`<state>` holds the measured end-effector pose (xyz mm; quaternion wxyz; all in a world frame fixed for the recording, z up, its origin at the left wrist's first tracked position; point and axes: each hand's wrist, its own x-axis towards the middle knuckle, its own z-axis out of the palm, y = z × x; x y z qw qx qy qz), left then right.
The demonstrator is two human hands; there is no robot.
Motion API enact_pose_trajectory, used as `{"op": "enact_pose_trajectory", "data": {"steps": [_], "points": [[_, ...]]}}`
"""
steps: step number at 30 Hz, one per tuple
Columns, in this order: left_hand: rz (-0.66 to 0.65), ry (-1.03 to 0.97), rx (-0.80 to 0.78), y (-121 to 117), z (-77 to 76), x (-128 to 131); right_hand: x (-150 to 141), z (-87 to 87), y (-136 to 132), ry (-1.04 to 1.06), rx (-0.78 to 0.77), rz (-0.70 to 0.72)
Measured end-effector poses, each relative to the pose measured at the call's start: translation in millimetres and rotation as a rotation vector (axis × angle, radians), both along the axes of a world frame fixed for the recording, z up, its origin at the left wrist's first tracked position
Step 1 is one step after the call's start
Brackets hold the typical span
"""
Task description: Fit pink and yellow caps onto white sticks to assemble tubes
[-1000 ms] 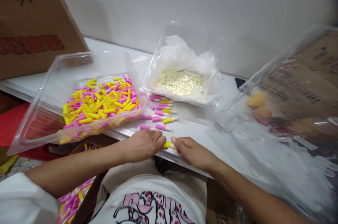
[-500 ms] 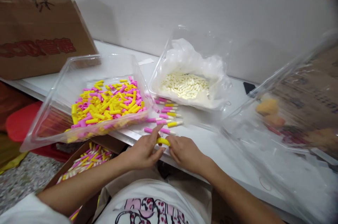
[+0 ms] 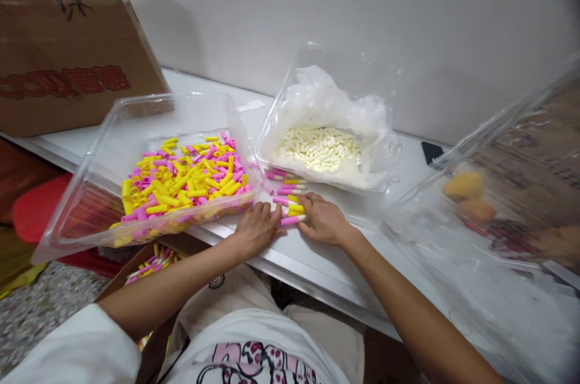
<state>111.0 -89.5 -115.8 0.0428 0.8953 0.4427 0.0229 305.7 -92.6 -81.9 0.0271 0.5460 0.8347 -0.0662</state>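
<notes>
On the white table my left hand (image 3: 258, 229) lies palm down with bent fingers, over the near end of the row of pink and yellow tubes with white sticks in them. What sits under its fingers is hidden. Facing it, my right hand (image 3: 324, 220) has its fingers closed on the right ends of a few tubes, among them a yellow tube (image 3: 296, 209) and a pink tube (image 3: 290, 221). White stick ends show between the two hands. Farther back in the row lie more filled tubes (image 3: 290, 186), side by side.
A clear bin (image 3: 106, 130) of empty pink and yellow tubes stands left. Behind the row, a plastic-lined clear box (image 3: 272, 124) holds white sticks (image 3: 319, 147). A carton (image 3: 77, 40) is at far left, a clear bin (image 3: 453, 148) at right. Below the table sits a box of filled tubes (image 3: 156, 260).
Both hands have moved forward from the table's front edge to the row. The yellow tube held between them earlier is now down among the tubes there.
</notes>
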Motion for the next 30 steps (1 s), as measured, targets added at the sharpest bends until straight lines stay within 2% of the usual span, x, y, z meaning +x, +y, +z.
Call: {"op": "enact_pose_trajectory", "data": {"steps": [4, 8, 11, 14, 18, 20, 23, 25, 30], "points": [[-0.003, 0.012, -0.042, 1.5, 0.2, -0.3, -9.0, 3.4, 2.8, -0.121, -0.036, -0.05], [-0.024, -0.009, -0.03, 1.6, 0.0, -3.8, -13.4, -2.5, 0.7, -0.141, -0.045, -0.1], [0.016, -0.043, 0.002, 0.4, -0.7, -4.5, -10.5, -7.9, -2.2, -0.138, -0.026, -0.183], [0.084, -0.063, -0.034, -0.8, -1.8, -1.8, -5.7, -9.7, -5.8, -0.083, -0.027, -0.313], [0.123, -0.076, -0.069, -0.4, -4.7, 2.1, -2.7, -8.3, -11.8, 0.217, -0.091, -0.544], [0.116, -0.069, -0.066, 0.5, -7.0, 2.4, -3.8, -8.8, -15.1, 0.531, -0.176, -0.673], [0.102, -0.035, -0.057, 1.9, -9.9, 1.0, -10.2, -13.0, -20.4, 1.015, -0.399, -0.835], [0.115, -0.033, -0.055, 1.7, -10.1, -0.5, -18.8, -17.0, -24.9, 1.173, -0.504, -0.871], [0.216, -0.145, -0.083, -5.4, -5.5, -0.2, -52.1, -24.8, -38.0, 1.42, -0.575, -0.916]]}}
